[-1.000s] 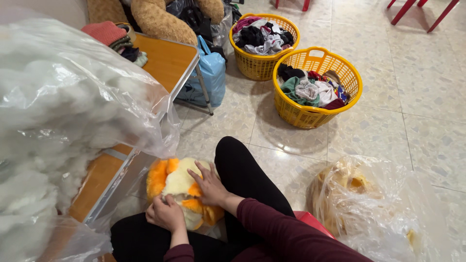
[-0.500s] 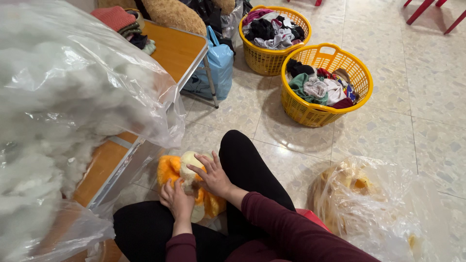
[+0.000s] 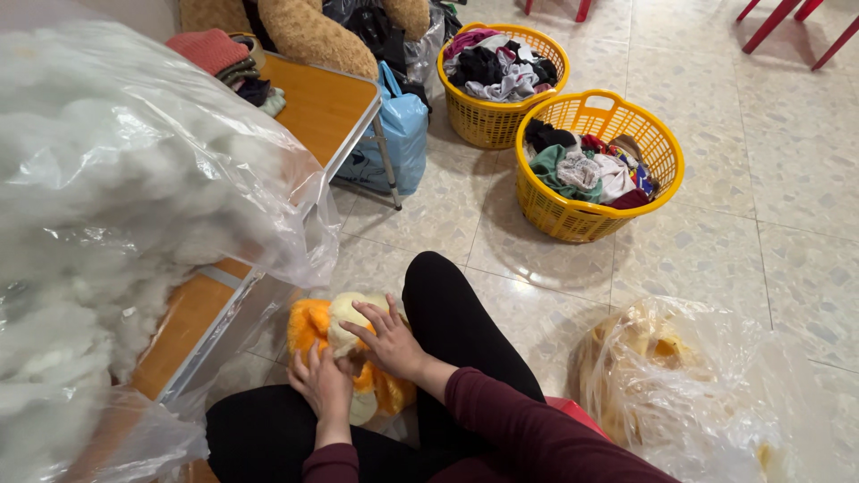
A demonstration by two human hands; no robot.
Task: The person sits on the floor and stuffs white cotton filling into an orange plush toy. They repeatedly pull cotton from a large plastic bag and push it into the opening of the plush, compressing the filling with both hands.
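Both hands working an orange-and-cream plush toy held in the lap, between the black-clad legs.
Left hand clasps its lower edge, fingers curled; right hand presses on top, fingers spread. Best kept steadied from below while the upper hand kneads evenly.

Tiled floor: two yellow baskets of clothes, blue bag, clear bag. Counter: folded clothes at far corner.

- Right hand lies spread on an orange and cream plush toy.
- Left hand presses the toy's near side.
- Clear bag of white stuffing looms left of both hands.
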